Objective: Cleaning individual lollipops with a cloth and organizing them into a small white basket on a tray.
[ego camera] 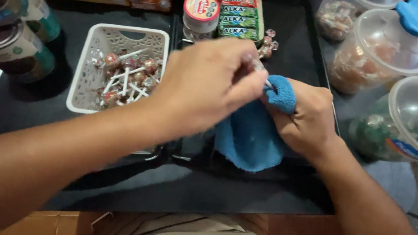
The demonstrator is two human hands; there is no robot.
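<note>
The left hand has its grip pinched on a lollipop by the stick; the right hand is clamped on a blue cloth, wiping it above the dark tabletop; the next move calls for turning the sweet, then setting it in the white basket.

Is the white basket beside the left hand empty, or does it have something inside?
Not empty. The white basket holds a pile of wrapped lollipops with white sticks, gathered toward its right side; the perforated bottom shows bare on the left.
</note>
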